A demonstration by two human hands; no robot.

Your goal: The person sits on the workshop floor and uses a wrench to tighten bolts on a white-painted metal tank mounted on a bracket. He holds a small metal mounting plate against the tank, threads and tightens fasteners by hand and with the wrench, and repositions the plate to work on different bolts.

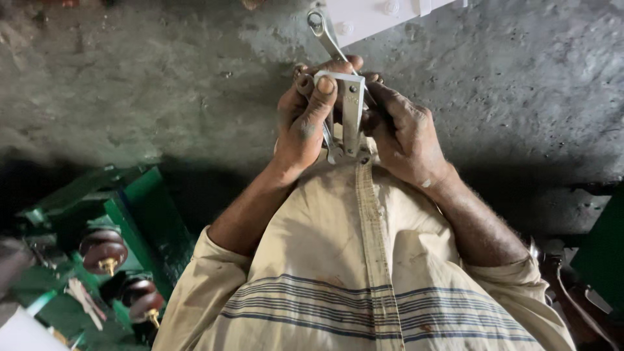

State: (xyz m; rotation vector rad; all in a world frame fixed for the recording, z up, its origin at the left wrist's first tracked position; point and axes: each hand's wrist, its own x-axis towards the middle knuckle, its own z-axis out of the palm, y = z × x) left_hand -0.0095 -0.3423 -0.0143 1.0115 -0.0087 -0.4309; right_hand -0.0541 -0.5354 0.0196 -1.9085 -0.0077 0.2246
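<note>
— Grey metal, was it, the thing you had?

— Yes, a flat grey metal bracket, held up in front of my chest, over the placket of my cream striped shirt. Its long axis ran away from me, toward the grey concrete floor; the top end bent over into a short lip, and the bottom end sat at a small bolted joint just above my shirt.

— And your hands?

— My left hand was wrapped around the bracket's left side, thumb pressed on the bent lip. My right hand was closed tight against its right side and around the shank of a spanner. The spanner slanted up and to the left, ring end farthest from me, just beside the lower edge of a white panel with bolt heads. My fingers hid where the spanner met the bracket.

— Anything else about?

— At my left, well apart from my hands, a green metal frame carried two dark brown insulators with brass studs. At the far right lay more green metal and a dark cable.
</note>
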